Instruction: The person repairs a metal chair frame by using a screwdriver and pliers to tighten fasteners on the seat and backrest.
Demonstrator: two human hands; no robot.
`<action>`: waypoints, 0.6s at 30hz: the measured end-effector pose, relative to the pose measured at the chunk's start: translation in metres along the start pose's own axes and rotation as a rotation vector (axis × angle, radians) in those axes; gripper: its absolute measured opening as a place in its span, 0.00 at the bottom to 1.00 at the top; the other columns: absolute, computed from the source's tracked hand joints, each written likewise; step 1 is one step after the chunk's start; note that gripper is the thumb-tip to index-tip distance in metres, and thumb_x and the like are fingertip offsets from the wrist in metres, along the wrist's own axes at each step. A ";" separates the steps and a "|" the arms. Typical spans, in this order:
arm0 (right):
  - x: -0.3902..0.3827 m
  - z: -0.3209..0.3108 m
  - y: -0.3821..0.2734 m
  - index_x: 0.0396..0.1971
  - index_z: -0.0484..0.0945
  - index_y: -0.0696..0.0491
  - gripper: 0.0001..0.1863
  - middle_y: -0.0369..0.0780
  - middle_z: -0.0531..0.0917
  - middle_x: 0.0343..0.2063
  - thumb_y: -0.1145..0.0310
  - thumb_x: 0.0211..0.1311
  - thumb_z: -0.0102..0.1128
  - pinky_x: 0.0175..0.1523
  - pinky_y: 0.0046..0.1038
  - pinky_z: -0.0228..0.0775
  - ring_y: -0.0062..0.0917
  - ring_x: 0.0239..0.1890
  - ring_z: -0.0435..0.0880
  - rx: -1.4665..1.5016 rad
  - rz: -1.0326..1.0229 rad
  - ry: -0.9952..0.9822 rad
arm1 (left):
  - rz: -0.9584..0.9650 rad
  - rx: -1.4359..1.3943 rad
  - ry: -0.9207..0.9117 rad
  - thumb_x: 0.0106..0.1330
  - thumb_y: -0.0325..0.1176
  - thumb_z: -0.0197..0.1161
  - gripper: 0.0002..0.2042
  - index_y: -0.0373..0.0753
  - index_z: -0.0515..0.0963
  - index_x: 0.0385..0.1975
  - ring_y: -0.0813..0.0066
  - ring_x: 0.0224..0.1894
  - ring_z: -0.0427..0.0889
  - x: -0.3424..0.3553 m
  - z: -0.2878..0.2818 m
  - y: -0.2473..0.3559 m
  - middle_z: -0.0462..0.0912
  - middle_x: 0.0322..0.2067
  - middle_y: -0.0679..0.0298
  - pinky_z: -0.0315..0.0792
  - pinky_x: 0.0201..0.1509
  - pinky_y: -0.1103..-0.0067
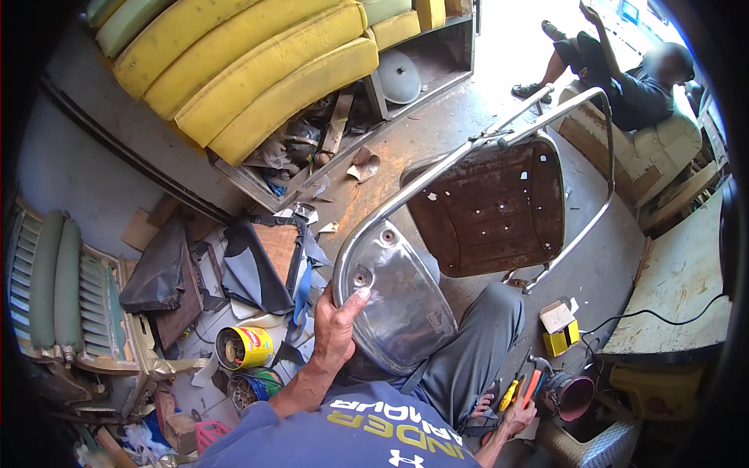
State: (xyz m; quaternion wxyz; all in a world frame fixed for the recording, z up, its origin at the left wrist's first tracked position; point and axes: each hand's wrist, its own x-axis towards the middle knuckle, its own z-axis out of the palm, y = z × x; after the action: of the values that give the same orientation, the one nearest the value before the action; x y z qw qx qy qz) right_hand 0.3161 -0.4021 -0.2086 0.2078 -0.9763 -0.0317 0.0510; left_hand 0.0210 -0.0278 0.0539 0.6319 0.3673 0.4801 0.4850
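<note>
My left hand grips the edge of a chrome chair's polished metal back panel, thumb on its face near a round fitting. The chair's tubular frame extends away from me, with a rusty, perforated seat plate; the panel leans against my lap. At the lower right, my right hand is closed on the orange handle of a hammer. A yellow-handled tool lies beside it, next to a dark red round container and a yellow box.
Yellow foam pads fill a shelving unit ahead. Upholstery scraps, cans and a slatted chair crowd the left. At top right a person sits on padded furniture; a white panel and cable stand at right.
</note>
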 end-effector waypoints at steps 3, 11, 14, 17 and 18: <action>0.014 0.005 -0.012 0.38 0.84 0.56 0.25 0.50 0.80 0.37 0.45 0.60 0.66 0.47 0.47 0.71 0.49 0.42 0.80 -0.079 0.130 0.033 | -0.019 0.033 -0.021 0.65 0.26 0.69 0.19 0.32 0.77 0.55 0.75 0.45 0.82 0.002 0.008 0.000 0.83 0.45 0.62 0.75 0.54 0.76; 0.030 -0.003 0.021 0.37 0.84 0.52 0.13 0.47 0.80 0.38 0.59 0.57 0.64 0.50 0.49 0.72 0.47 0.45 0.79 -0.071 0.043 0.086 | 0.025 0.070 0.010 0.69 0.29 0.66 0.24 0.32 0.72 0.63 0.65 0.53 0.82 -0.003 0.002 -0.009 0.81 0.54 0.57 0.76 0.61 0.69; 0.019 0.004 0.040 0.42 0.85 0.51 0.13 0.47 0.79 0.42 0.65 0.57 0.63 0.53 0.47 0.72 0.46 0.49 0.78 -0.138 0.021 0.158 | 0.004 0.103 -0.020 0.69 0.29 0.66 0.26 0.31 0.69 0.65 0.62 0.56 0.79 0.002 0.003 -0.007 0.78 0.57 0.54 0.73 0.65 0.67; 0.002 0.007 0.024 0.48 0.83 0.49 0.17 0.50 0.78 0.42 0.63 0.58 0.64 0.54 0.45 0.70 0.46 0.48 0.77 -0.223 -0.047 0.267 | -0.012 0.112 -0.028 0.69 0.30 0.66 0.26 0.31 0.69 0.65 0.62 0.57 0.79 0.003 -0.001 -0.006 0.78 0.57 0.54 0.73 0.65 0.67; -0.001 0.007 0.013 0.50 0.82 0.50 0.18 0.49 0.78 0.44 0.63 0.59 0.65 0.55 0.44 0.70 0.45 0.49 0.77 -0.193 -0.097 0.174 | 0.010 0.120 -0.025 0.69 0.31 0.66 0.26 0.31 0.69 0.65 0.63 0.56 0.79 0.003 0.000 -0.005 0.78 0.57 0.55 0.72 0.65 0.66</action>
State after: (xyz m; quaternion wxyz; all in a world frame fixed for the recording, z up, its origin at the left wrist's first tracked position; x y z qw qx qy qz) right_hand 0.3151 -0.4113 -0.2202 0.1170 -0.9898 -0.0657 -0.0471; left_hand 0.0221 -0.0266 0.0481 0.6123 0.4130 0.4986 0.4537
